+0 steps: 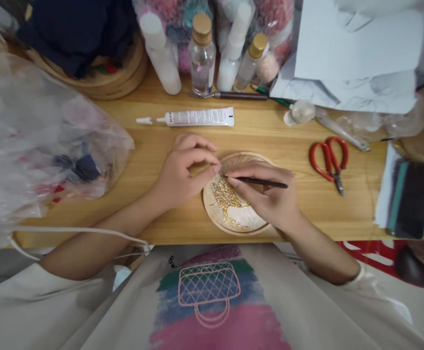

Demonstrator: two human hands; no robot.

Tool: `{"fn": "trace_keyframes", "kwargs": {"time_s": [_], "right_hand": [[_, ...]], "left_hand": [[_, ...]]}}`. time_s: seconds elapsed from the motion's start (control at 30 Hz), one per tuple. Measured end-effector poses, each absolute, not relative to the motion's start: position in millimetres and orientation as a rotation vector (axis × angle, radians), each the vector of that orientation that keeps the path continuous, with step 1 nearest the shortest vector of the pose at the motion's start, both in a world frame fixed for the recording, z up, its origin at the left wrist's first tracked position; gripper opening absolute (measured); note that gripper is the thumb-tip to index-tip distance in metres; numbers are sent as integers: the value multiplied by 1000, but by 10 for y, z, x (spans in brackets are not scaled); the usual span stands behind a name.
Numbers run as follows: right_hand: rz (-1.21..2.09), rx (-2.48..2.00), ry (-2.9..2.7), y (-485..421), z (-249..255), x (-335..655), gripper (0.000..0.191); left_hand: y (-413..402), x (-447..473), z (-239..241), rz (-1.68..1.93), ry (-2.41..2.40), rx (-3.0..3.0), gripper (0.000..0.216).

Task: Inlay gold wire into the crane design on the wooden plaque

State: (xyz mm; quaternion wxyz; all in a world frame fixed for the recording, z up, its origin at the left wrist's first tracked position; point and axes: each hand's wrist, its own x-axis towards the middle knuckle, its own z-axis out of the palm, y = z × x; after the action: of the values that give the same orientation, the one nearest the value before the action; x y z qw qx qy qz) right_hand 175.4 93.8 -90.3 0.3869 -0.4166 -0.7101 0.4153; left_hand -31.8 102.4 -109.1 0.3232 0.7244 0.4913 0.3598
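Note:
A round wooden disc lies near the table's front edge, bearing a gold wire tree design. My right hand rests on the disc and holds a thin dark tool whose tip points left at the tree's crown. My left hand sits at the disc's left rim, fingers curled, with fingertips touching the upper left edge next to the tool tip. Whether the left fingers pinch anything small is not visible.
A white glue tube lies behind the hands. Red-handled scissors lie to the right. Bottles line the back edge. A plastic bag fills the left; papers and a dark phone-like object sit right.

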Motion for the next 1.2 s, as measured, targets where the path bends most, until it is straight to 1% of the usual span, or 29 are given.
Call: {"fn": "trace_keyframes", "kwargs": {"time_s": [0.57,0.9,1.2], "right_hand": [[1012,-999,-2028,876,-901,1752,10],[997,-997,-2047,872,-905,1763,15],[1004,-1025,-2055,869,-891,1755,14]], "left_hand": [[1012,-311,-1101,959,1306,1983,7],[1055,-432,-1092,776,1191,2043,8],[1047,-422,-1045,671,1225,2044,9]]}}
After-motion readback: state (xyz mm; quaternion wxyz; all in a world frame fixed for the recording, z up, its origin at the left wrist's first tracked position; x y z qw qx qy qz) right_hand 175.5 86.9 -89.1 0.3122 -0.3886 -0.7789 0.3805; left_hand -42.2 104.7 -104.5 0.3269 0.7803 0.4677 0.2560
